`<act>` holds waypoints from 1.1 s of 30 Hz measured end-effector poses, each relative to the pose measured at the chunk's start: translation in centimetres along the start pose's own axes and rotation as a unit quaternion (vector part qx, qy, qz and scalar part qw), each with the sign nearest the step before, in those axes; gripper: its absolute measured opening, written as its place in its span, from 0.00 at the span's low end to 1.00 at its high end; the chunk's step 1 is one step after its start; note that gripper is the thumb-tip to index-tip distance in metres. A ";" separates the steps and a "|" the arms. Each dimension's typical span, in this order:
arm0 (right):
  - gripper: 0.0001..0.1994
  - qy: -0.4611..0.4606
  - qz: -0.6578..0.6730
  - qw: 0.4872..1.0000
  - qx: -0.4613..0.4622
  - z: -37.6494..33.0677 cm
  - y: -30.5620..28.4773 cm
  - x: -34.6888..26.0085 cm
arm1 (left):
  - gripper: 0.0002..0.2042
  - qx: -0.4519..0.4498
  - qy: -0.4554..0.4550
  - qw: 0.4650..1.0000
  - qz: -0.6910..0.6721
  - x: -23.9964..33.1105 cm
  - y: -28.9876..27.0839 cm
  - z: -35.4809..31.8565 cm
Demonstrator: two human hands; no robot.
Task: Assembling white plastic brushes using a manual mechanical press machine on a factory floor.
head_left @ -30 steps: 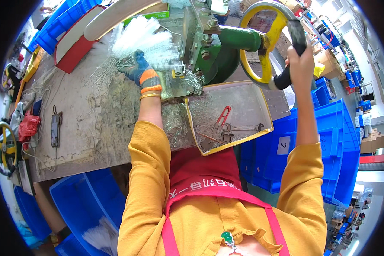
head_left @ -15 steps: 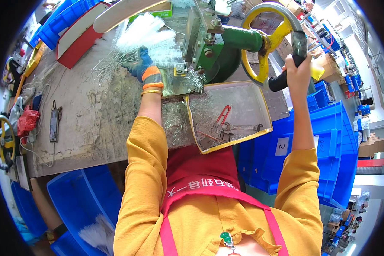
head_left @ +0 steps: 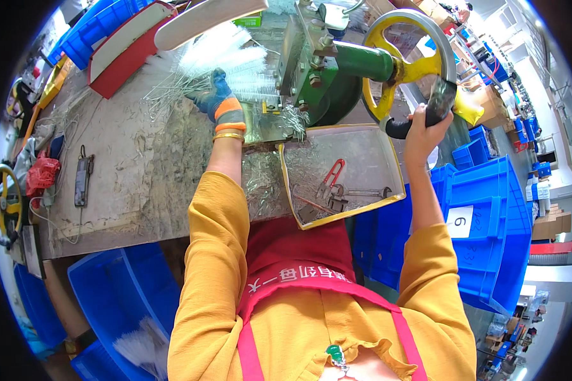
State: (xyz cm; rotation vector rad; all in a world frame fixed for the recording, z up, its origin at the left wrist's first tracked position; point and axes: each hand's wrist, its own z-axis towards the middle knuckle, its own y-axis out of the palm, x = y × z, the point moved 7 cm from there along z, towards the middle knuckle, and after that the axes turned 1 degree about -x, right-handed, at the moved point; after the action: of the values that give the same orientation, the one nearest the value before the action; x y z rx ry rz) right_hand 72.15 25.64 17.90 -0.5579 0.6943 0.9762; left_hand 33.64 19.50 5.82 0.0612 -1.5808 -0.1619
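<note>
My left hand (head_left: 220,106), in a blue and orange glove, is closed at the edge of a pile of white bristle brushes (head_left: 219,54) with thin wire stems. A brush (head_left: 255,89) runs from its fingers toward the green hand press (head_left: 362,61); the glove hides the grip itself. My bare right hand (head_left: 428,130) is wrapped round the black grip of the press's yellow-spoked handwheel (head_left: 419,66). Beside the metal plate below the press lie loose wire bits (head_left: 295,120).
A yellow-edged tray (head_left: 368,149) holds red-handled pliers (head_left: 333,178) and wrenches. Blue crates (head_left: 483,247) stand at right, with another blue bin (head_left: 108,286) below the bench. A red box (head_left: 127,54), a phone (head_left: 82,181) and a red bag (head_left: 43,171) lie left.
My right hand has moved down and a little left, turning the handwheel clockwise as seen here. My left hand stays in nearly the same place by the brushes.
</note>
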 end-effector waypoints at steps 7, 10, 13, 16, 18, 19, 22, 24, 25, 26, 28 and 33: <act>0.19 -0.088 -0.153 0.982 -0.073 -0.7 -0.2 -3.3 | 0.36 -0.029 0.172 0.970 0.170 -0.9 -0.9 3.0; 0.22 -0.265 -0.216 0.939 0.031 -3.5 -0.4 -10.7 | 0.44 -0.067 0.120 0.937 0.321 0.0 -1.7 2.6; 0.17 -0.406 -0.076 0.888 -0.201 -8.3 7.2 -17.1 | 0.40 -0.062 0.160 0.937 0.305 -1.3 -1.7 3.3; 0.12 -0.440 0.093 0.791 -0.415 -14.9 16.3 -24.0 | 0.32 -0.116 0.250 0.951 0.141 -11.1 -2.5 9.2; 0.14 -0.427 0.102 0.780 -0.446 -14.3 23.6 -21.6 | 0.25 -0.126 0.322 0.922 0.176 -5.0 0.8 2.4; 0.13 -0.459 0.098 0.774 -0.426 -15.4 26.6 -22.3 | 0.20 -0.141 0.229 0.953 0.140 -6.8 0.1 4.1; 0.16 -0.450 -0.010 0.739 -0.502 -16.1 35.5 -19.2 | 0.12 -0.143 -0.218 0.935 -0.242 -2.9 -2.7 1.5; 0.14 -0.383 -0.094 0.706 -0.589 -18.2 39.6 -17.9 | 0.13 -0.155 -0.265 0.882 -0.358 -5.8 -2.3 2.6; 0.13 -0.365 -0.145 0.683 -0.616 -18.9 41.0 -16.8 | 0.13 -0.148 -0.263 0.883 -0.360 -7.1 -2.4 3.0; 0.13 -0.367 -0.143 0.680 -0.618 -19.3 41.9 -16.3 | 0.16 -0.177 -0.262 0.884 -0.345 -7.8 -2.3 3.1; 0.13 -0.331 -0.214 0.637 -0.663 -20.0 43.6 -13.2 | 0.18 -0.208 -0.264 0.882 -0.329 -8.3 -2.0 2.9; 0.12 -0.421 -0.326 0.508 -0.677 -21.7 43.4 -10.5 | 0.16 -0.288 -0.395 0.599 -0.634 -9.5 0.9 2.0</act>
State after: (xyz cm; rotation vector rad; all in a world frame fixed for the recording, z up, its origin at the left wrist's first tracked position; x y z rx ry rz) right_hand 23.86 24.35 6.35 -1.3978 -1.3499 0.7229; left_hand 31.86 21.89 -3.51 0.6992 -1.9597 -2.0762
